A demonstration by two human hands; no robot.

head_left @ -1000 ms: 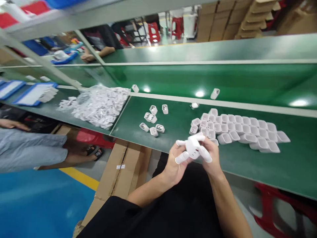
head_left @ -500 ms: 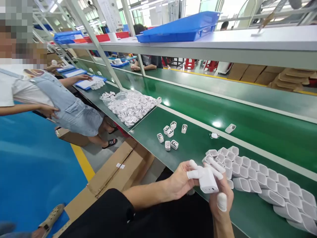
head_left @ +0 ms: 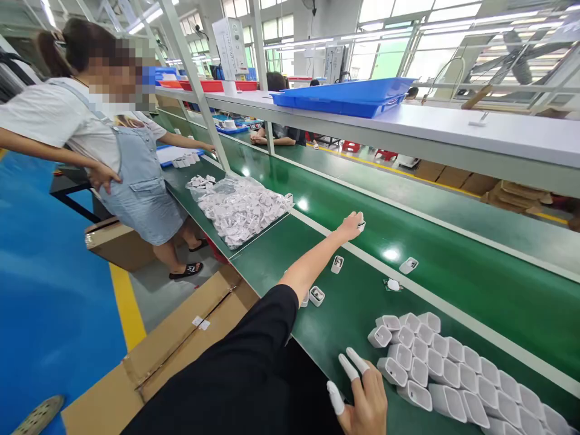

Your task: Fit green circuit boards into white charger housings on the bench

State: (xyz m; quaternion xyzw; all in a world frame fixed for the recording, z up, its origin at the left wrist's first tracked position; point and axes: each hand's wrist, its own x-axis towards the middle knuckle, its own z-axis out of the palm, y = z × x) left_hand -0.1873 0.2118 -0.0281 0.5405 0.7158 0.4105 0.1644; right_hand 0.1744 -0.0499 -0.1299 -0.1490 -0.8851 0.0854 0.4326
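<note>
My left hand point(head_left: 350, 228) reaches out over the green belt, its fingers closed around a small white charger housing point(head_left: 361, 226), mostly hidden by the hand. Low in the view, my right hand point(head_left: 365, 396) is open and holds nothing, with white finger cots on its spread fingers. It is nearest to the rows of empty white charger housings point(head_left: 446, 368) packed together on the bench. A filled housing point(head_left: 337, 264) stands below my left forearm, and another point(head_left: 317, 295) is beside my sleeve. One more housing point(head_left: 408, 265) lies on the belt, and a small circuit board with a white part point(head_left: 393, 284) lies by the white line.
A clear plastic bag of small white parts point(head_left: 247, 208) lies on the bench to the left. Above the belt runs a shelf point(head_left: 435, 124) bearing blue trays point(head_left: 339, 99). A co-worker point(head_left: 131, 163) stands at left. Cardboard boxes point(head_left: 181, 338) are on the floor below.
My hands have parted. The left has moved forward over the belt with a housing; the right has let go and drawn down. The view has tilted up, and the co-worker's arm now reaches forward.
</note>
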